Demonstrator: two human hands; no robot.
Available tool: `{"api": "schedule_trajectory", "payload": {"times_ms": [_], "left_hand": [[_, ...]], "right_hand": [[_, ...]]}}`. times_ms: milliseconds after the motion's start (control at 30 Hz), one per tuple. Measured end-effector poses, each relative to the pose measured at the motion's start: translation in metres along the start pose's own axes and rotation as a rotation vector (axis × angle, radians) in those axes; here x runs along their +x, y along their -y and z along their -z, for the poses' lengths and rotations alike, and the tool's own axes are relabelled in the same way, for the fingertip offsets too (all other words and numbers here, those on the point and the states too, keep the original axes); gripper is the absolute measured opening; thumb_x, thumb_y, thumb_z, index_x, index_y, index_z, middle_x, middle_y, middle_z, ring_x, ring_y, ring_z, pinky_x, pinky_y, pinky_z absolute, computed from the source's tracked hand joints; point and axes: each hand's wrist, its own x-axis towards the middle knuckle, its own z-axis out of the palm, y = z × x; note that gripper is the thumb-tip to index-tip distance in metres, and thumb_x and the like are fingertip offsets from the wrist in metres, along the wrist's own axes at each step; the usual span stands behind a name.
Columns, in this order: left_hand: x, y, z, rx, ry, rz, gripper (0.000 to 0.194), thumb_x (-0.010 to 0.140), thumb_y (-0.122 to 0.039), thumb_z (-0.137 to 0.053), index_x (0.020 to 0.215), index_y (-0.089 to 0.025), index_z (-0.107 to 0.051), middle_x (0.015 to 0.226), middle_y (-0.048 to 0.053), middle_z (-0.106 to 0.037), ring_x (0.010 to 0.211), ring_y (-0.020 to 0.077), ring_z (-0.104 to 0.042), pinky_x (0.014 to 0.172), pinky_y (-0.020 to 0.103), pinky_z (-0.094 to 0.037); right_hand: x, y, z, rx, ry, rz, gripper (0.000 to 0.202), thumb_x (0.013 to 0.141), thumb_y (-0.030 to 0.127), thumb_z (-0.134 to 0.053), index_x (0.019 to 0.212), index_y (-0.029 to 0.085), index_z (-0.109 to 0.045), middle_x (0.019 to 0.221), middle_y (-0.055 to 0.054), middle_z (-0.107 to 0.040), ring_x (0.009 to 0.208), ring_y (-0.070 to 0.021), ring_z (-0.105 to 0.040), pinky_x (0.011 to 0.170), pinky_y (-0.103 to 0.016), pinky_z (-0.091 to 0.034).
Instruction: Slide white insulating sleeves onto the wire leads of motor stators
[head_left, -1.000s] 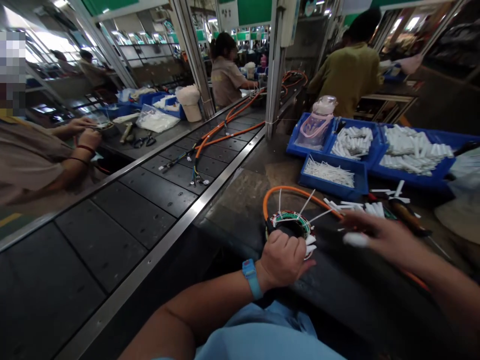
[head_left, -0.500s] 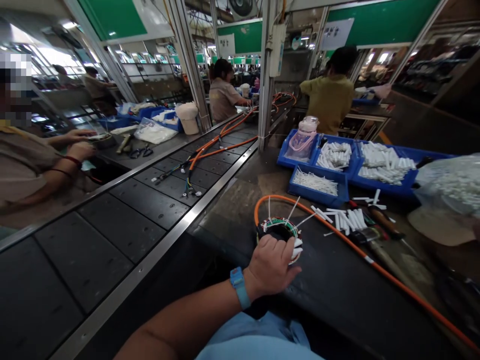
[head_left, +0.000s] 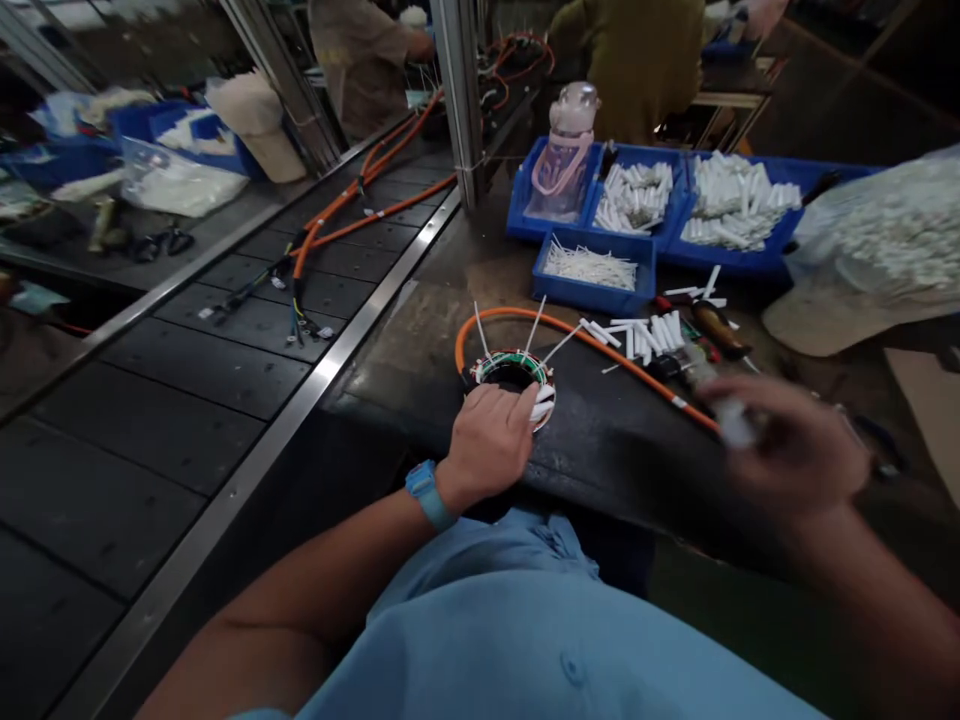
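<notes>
A round wound ring (head_left: 516, 362) with green and white parts and upright white ties lies on the dark table (head_left: 420, 400). My left hand (head_left: 491, 432), with a blue watch on the wrist, is closed over its near edge. An orange cable (head_left: 555, 316) runs from the ring to the right. My right hand (head_left: 799, 445) is smeared by motion at the right, above the cable's far part; a whitish thing shows at its fingertips, too blurred to name. White tubes (head_left: 652, 338) lie loose between the ring and the right hand.
Blue bins (head_left: 592, 295) with white ties and tubes stand behind. Screwdrivers (head_left: 720, 330) and a plastic bag (head_left: 892, 230) are at the right. Left of the table runs a conveyor (head_left: 202, 390) with orange cables (head_left: 337, 210). A person (head_left: 360, 60) works beyond it.
The view has tilted down and shifted right. My right hand has come into view from the right, moving fast. My left hand stays on the ring.
</notes>
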Motion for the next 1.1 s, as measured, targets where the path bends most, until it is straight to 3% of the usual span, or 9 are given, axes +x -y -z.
{"api": "schedule_trajectory", "payload": {"times_ms": [67,100,200,367,533,700,833,1000,1100], "left_hand": [[0.000,0.000,0.001,-0.002,0.019,0.003,0.039,0.086,-0.023,-0.039,0.122,-0.009,-0.046,0.089,0.010,-0.059,0.084,0.0217,-0.051,0.084,0.041,-0.039],[0.000,-0.001,0.001,-0.002,0.026,0.005,0.039,0.086,-0.023,-0.038,0.122,-0.009,-0.046,0.090,0.010,-0.059,0.085,0.0217,-0.051,0.085,0.041,-0.039],[0.001,-0.001,0.001,0.002,0.041,0.008,0.040,0.087,-0.024,-0.037,0.122,-0.009,-0.045,0.091,0.011,-0.059,0.086,0.0222,-0.051,0.085,0.042,-0.039],[0.001,-0.001,0.001,0.003,0.049,0.012,0.040,0.087,-0.024,-0.036,0.123,-0.008,-0.045,0.089,0.011,-0.058,0.085,0.0225,-0.051,0.086,0.042,-0.038],[0.001,-0.001,0.002,0.020,0.060,0.020,0.039,0.087,-0.024,-0.036,0.121,-0.007,-0.046,0.085,0.011,-0.057,0.083,0.0222,-0.051,0.084,0.042,-0.038],[0.003,-0.002,0.003,0.071,0.102,0.028,0.038,0.087,-0.026,-0.037,0.119,-0.008,-0.048,0.083,0.010,-0.056,0.081,0.0226,-0.050,0.081,0.041,-0.039],[0.004,-0.005,0.006,0.098,0.130,0.058,0.042,0.085,-0.025,-0.039,0.123,-0.009,-0.044,0.081,0.010,-0.056,0.082,0.0236,-0.052,0.081,0.043,-0.040],[0.002,-0.010,0.007,-0.128,-0.054,0.145,0.061,0.084,-0.020,-0.043,0.138,-0.007,-0.018,0.113,0.015,-0.057,0.108,0.0228,-0.050,0.100,0.045,-0.032],[0.000,-0.008,0.007,-0.260,-0.140,0.149,0.050,0.084,-0.018,-0.046,0.132,-0.014,-0.034,0.116,0.009,-0.059,0.110,0.0188,-0.051,0.101,0.042,-0.032]], "right_hand": [[-0.029,0.037,-0.017,0.315,0.189,0.220,0.020,0.076,0.007,-0.049,0.090,0.022,-0.050,0.102,-0.008,-0.065,0.095,-0.0195,-0.062,0.071,-0.030,-0.054],[-0.041,0.053,-0.025,0.424,0.202,0.269,0.019,0.077,0.008,-0.047,0.091,0.022,-0.049,0.107,-0.009,-0.064,0.100,-0.0215,-0.060,0.075,-0.035,-0.055],[-0.073,0.080,-0.039,0.599,0.218,0.191,0.020,0.080,0.009,-0.045,0.094,0.023,-0.049,0.116,-0.008,-0.060,0.106,-0.0235,-0.057,0.081,-0.042,-0.054],[-0.108,0.078,-0.053,0.702,0.227,0.044,0.034,0.079,0.009,-0.049,0.106,0.027,-0.043,0.120,-0.008,-0.058,0.111,-0.0254,-0.054,0.084,-0.046,-0.052],[-0.122,0.075,-0.060,0.708,0.225,-0.002,0.027,0.083,0.012,-0.045,0.104,0.029,-0.044,0.119,-0.007,-0.059,0.110,-0.0235,-0.055,0.084,-0.045,-0.052],[-0.111,0.076,-0.069,0.734,0.202,0.025,0.026,0.081,0.011,-0.048,0.101,0.028,-0.047,0.120,-0.006,-0.058,0.110,-0.0223,-0.054,0.085,-0.044,-0.051],[-0.081,0.078,-0.093,0.683,0.254,0.021,0.024,0.078,0.009,-0.047,0.097,0.024,-0.051,0.120,-0.009,-0.057,0.111,-0.0210,-0.053,0.087,-0.039,-0.049],[-0.033,0.085,-0.120,0.776,0.201,-0.353,0.010,0.080,0.018,-0.051,0.089,0.023,-0.053,0.096,-0.006,-0.063,0.089,-0.0182,-0.060,0.082,-0.036,-0.049],[-0.017,0.087,-0.123,1.034,0.198,-0.658,0.014,0.074,0.030,-0.062,0.080,0.022,-0.052,0.080,-0.001,-0.062,0.075,-0.0163,-0.061,0.075,-0.034,-0.051]]}}
